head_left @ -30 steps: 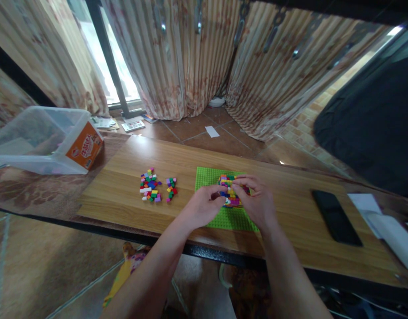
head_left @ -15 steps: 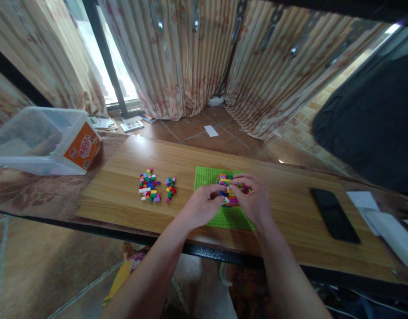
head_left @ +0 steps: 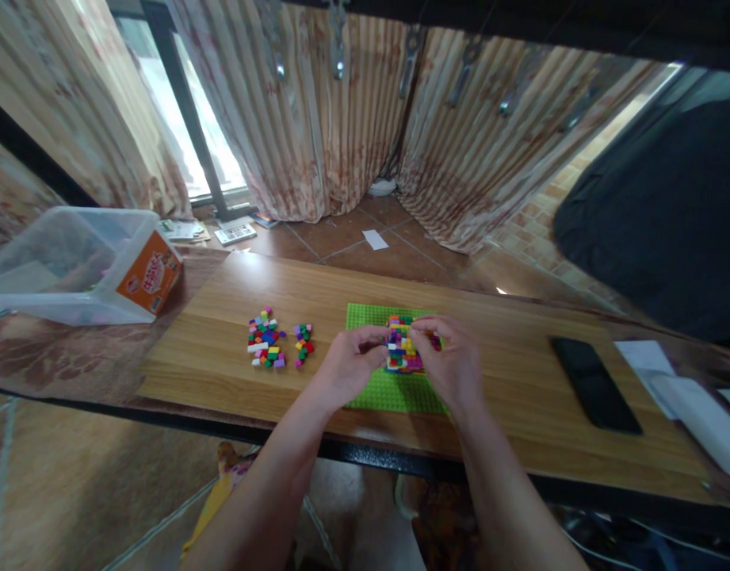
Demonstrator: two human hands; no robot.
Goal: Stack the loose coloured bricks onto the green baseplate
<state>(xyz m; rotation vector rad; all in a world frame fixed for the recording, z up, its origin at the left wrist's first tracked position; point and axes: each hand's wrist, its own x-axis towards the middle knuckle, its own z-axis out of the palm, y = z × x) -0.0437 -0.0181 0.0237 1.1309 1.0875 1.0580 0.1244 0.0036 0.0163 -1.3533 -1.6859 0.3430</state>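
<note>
While the brick build (head_left: pixel 402 349) sits on the green baseplate (head_left: pixel 394 396), the left hand (head_left: pixel 348 369) curls at the build's nine o'clock, the right hand (head_left: pixel 453 361) at three, whether pinching anything I cannot tell.

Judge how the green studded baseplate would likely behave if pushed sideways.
The green baseplate looks thin and lies flat, so it would probably slide rather than tip. The wooden board under it has a glossy sheen, suggesting little grip. The brick build on top probably adds some weight and might ride along.
</note>
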